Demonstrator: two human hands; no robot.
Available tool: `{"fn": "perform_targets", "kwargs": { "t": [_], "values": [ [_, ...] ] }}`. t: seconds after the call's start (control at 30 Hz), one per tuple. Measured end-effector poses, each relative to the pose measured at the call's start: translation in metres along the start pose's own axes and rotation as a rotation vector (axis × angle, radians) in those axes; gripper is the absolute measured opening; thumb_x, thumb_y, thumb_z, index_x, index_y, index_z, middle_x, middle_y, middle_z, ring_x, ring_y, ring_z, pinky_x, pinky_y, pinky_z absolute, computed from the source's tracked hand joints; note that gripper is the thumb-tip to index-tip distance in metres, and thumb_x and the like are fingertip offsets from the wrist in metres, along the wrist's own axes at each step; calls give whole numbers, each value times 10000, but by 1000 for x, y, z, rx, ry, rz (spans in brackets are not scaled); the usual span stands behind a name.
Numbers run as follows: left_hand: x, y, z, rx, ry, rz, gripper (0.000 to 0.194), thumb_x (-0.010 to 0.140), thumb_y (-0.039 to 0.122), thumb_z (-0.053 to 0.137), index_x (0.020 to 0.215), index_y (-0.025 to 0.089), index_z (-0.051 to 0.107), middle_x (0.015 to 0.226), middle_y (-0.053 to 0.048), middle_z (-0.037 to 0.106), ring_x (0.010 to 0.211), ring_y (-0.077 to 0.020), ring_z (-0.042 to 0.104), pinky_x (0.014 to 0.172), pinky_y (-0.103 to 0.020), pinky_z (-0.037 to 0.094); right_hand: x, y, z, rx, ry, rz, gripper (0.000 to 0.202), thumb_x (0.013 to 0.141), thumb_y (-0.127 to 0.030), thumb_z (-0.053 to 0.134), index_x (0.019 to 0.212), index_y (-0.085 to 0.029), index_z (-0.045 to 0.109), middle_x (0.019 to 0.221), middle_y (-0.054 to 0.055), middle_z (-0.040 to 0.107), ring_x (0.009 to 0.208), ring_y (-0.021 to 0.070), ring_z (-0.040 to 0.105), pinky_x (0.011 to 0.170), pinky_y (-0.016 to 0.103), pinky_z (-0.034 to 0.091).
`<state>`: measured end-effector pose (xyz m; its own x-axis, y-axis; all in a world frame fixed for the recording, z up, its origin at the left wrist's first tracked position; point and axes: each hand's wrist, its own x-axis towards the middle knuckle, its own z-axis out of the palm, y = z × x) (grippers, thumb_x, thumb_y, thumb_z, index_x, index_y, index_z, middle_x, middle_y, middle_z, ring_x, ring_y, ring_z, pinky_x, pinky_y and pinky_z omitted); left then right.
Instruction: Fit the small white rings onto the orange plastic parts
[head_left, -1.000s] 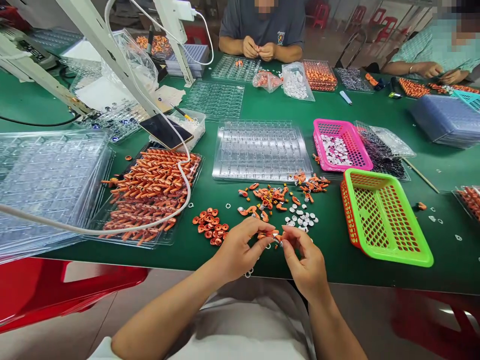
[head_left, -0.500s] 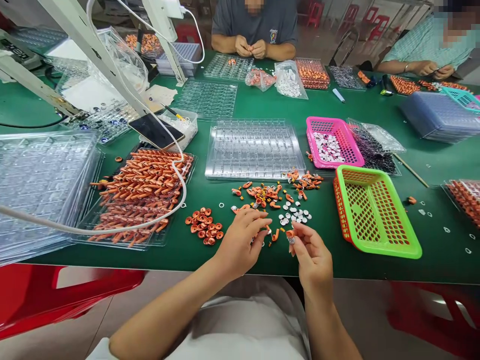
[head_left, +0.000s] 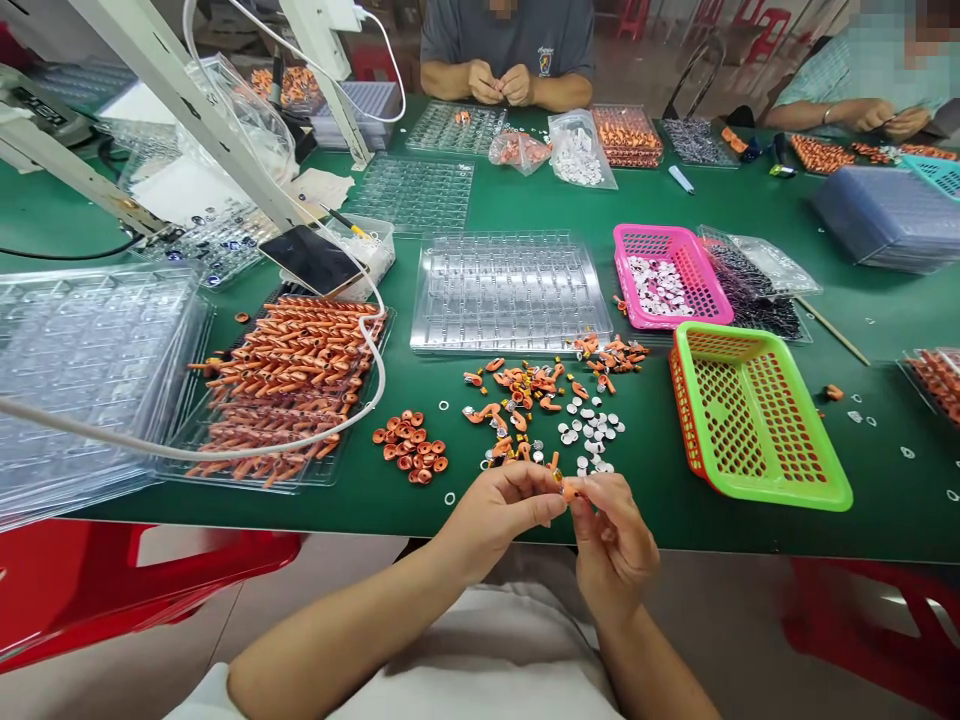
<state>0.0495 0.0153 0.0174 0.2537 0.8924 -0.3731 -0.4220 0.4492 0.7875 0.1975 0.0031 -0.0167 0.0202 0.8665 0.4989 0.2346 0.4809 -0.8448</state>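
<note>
My left hand (head_left: 501,510) and my right hand (head_left: 616,530) meet at the table's front edge, fingers pinched round a small orange part (head_left: 571,489). A yellow bit shows by my left fingertips. Just beyond them lie loose orange parts (head_left: 525,385) with yellow and metal bits, and white round discs (head_left: 592,425). Left of my hands is a pile of orange-brown cups (head_left: 410,447). Farther back sits a clear compartment tray (head_left: 510,290). How far each hand's fingers cover the part cannot be made out.
A green basket (head_left: 761,480) and a pink basket (head_left: 673,278) stand at the right. Filled orange trays (head_left: 285,390), clear stacked trays (head_left: 82,370), a phone (head_left: 311,262) and a white cable lie left. Two people work across the table.
My left hand has moved right and down from the loose parts to meet my right hand. Both now pinch at the small orange part, which my right hand held before.
</note>
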Motion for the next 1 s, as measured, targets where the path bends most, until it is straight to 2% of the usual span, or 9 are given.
{"fn": "perform_targets", "kwargs": {
  "t": [0.17,0.3,0.4,0.5,0.57,0.67,0.73,0.87,1.0],
  "values": [
    [-2,-1,-3,7,113,3,283,636,322,862,753,138,681,740,-19,679,639,-106,589,650,-244,507,-1,5,-1,-99,-1,-125,439,890,-72,590,1225,-355,581,988,41,746,829,223,690,689,437,586],
    [-2,0,-3,49,179,45,274,648,324,845,753,138,673,731,-23,694,659,-120,624,668,-249,529,-1,4,0,-95,-11,-163,525,855,-9,606,1268,-331,570,1017,54,737,868,227,681,707,441,584],
    [-4,3,-3,148,236,144,187,679,261,807,746,146,676,738,-22,697,681,-128,645,678,-241,535,-3,4,0,-109,-32,-177,574,831,25,612,1287,-319,554,1019,58,723,877,224,671,713,432,582],
    [-9,7,-3,337,254,295,68,739,191,732,767,155,682,762,-32,703,719,-148,662,698,-254,544,-5,6,-1,-123,-58,-195,574,830,-9,617,1300,-327,533,997,57,694,882,224,660,726,432,585],
    [-12,9,-4,494,224,402,23,782,149,678,797,164,686,775,-35,717,742,-159,670,741,-278,543,-5,5,-2,-112,-94,-160,553,847,-98,619,1329,-337,494,1052,74,651,943,243,646,768,462,584],
    [-17,12,-4,685,126,560,117,817,81,624,840,174,691,787,-30,734,756,-156,671,801,-300,523,0,0,-5,-9,-188,-58,554,879,-287,589,1400,-334,407,1270,118,550,1126,298,590,859,530,558],
    [-18,13,-3,751,71,639,155,827,52,604,873,174,688,792,-31,732,757,-149,666,792,-292,520,7,-5,-7,63,-279,-8,549,890,-358,579,1410,-324,405,1365,121,501,1214,317,546,926,549,527],
    [-17,11,-2,839,47,729,166,841,38,587,908,176,653,805,-37,717,768,-149,651,774,-294,518,20,-12,-12,129,-428,97,435,896,-329,634,1316,-297,527,1231,90,622,1163,271,586,968,460,524],
    [-15,6,-5,941,52,871,191,832,39,591,945,188,629,815,-45,713,748,-160,627,723,-313,516,23,-12,-13,171,-419,250,214,899,-270,644,1113,-266,633,1019,54,675,965,215,644,843,361,560]
  ]
}}
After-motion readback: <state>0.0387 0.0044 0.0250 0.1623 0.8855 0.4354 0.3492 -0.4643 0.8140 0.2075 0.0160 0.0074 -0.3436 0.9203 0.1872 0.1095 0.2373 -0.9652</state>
